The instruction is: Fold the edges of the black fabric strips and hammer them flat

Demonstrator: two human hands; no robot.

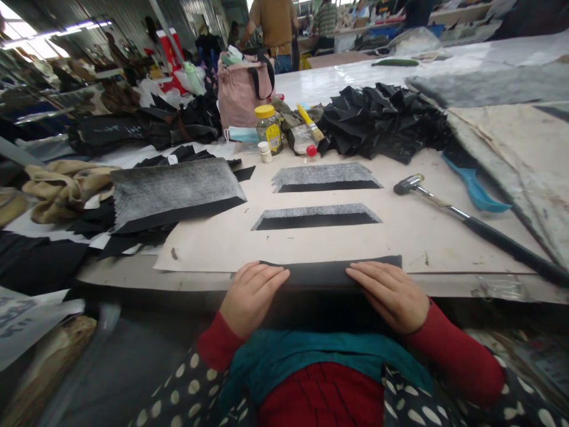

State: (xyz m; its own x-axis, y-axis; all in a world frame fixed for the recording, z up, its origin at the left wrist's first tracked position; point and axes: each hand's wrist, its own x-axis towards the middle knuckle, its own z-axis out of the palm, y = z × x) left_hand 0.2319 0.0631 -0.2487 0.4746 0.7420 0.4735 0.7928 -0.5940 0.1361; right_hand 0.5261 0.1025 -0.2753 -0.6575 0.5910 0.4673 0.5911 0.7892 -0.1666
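Note:
A black leather-like panel (317, 273) lies along the front edge of the table, its lower part in shadow over the edge. My left hand (254, 295) is closed on its left end, fingers together on top. At its right end, my right hand (391, 293) holds it the same way. Both thumbs are hidden. Beyond the hands, two trapezoid black pieces with grey fuzzy backing lie flat, a nearer piece (317, 217) and a farther piece (326, 177). To the left, a larger grey-backed piece (178, 193) rests on black scraps.
A hammer (462, 216) and a blue scoop (478, 182) lie at the right. Behind the pieces are a yellow-lidded jar (268, 130), a small white bottle (265, 153), a yellow-handled brush (310, 123), a black pile (382, 121) and a pink bag (242, 92). People stand farther back.

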